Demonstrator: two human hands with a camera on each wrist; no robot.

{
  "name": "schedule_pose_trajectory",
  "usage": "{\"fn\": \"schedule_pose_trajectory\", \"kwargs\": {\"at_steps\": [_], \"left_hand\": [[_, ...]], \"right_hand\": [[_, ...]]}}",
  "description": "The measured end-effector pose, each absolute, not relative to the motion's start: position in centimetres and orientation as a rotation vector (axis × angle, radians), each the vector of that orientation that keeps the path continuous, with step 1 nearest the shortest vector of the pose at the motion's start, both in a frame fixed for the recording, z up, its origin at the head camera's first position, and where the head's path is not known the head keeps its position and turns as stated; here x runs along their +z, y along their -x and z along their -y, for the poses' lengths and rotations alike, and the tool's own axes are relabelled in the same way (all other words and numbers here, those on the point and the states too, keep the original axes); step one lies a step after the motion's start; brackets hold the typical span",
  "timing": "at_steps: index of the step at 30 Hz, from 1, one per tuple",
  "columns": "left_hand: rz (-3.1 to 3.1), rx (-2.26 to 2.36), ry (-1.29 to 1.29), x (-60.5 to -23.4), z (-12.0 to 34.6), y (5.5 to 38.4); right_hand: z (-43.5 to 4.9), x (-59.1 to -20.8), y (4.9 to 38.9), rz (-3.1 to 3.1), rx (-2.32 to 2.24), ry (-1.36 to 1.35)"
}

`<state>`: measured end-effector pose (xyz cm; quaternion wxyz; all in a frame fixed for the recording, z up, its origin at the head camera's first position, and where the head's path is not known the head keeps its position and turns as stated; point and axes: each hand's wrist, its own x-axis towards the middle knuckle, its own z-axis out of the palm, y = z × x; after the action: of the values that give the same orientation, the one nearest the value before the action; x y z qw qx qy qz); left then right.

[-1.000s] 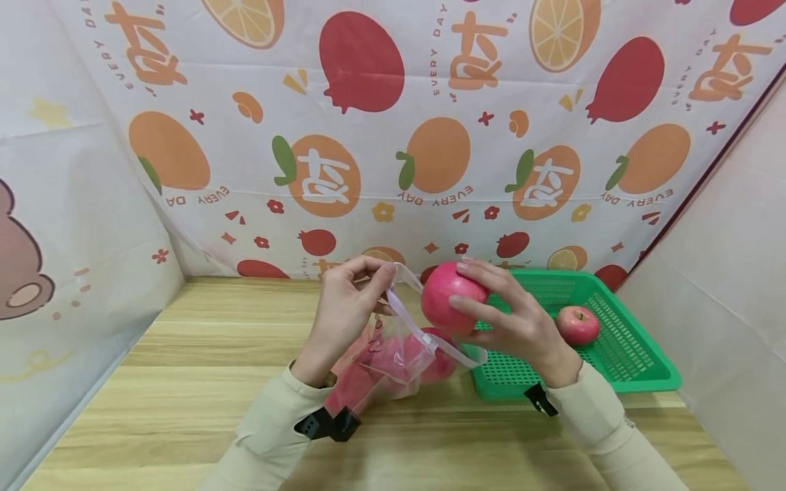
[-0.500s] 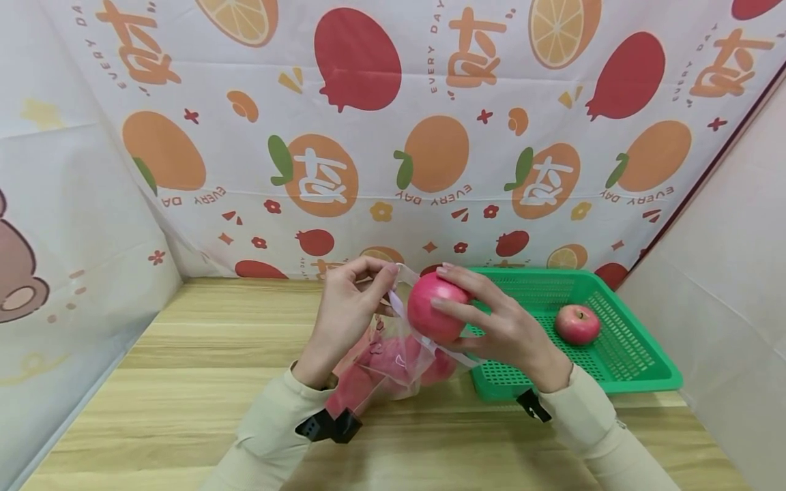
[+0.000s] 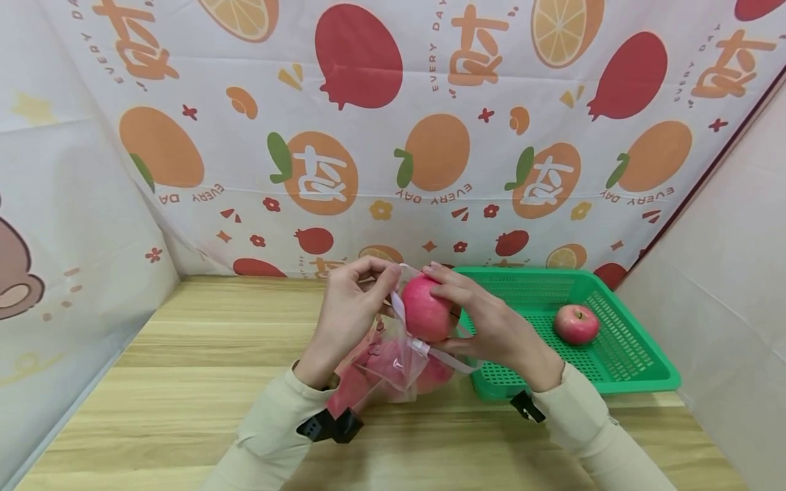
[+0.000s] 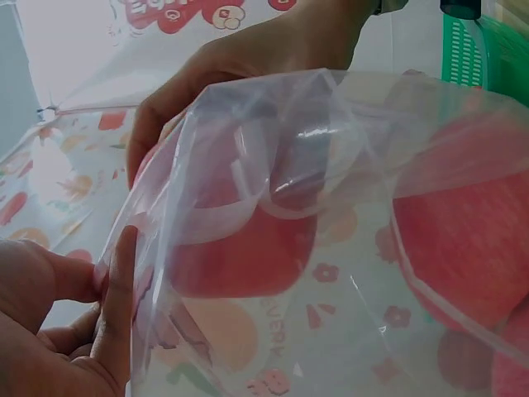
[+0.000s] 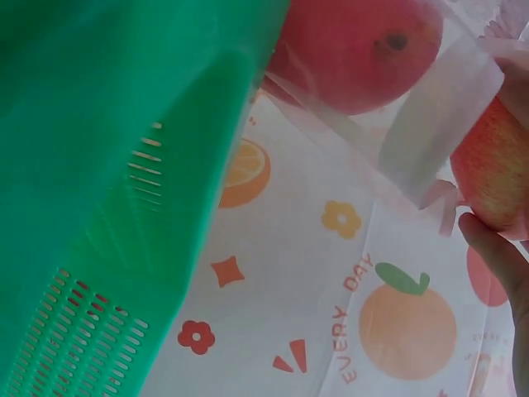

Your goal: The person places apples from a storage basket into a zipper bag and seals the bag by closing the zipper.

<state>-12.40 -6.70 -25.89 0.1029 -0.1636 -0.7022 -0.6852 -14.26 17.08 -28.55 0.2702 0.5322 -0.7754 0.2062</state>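
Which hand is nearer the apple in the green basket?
Right. The right hand is left of that apple, gripping another apple at the clear zip bag; the left hand is farther left, pinching the bag's edge.

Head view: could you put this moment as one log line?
left hand: pinches edge of clear bag | right hand: holds apple at bag's mouth | green basket: one other apple inside

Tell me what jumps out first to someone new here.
The bright pink-red apple in the right hand stands out first, at the mouth of a clear plastic bag pinched by the left hand. Next comes the green basket at the right, holding a lone apple. Behind, a fruit-printed cloth fills the upper view.
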Motion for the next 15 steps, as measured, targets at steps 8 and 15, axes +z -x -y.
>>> {"fn": "schedule_pose_trajectory", "kwargs": {"at_steps": [8,15], "left_hand": [[2.075,-2.013,0.482,-25.86,6.83,12.27],[2.075,-2.013,0.462,-25.9,6.93,12.3]], "right_hand": [[-16.76,-28.56,14.25,2.072,0.435,-1.425],[-17.09,-28.19,14.26,1.997,0.394,-1.403]]}}
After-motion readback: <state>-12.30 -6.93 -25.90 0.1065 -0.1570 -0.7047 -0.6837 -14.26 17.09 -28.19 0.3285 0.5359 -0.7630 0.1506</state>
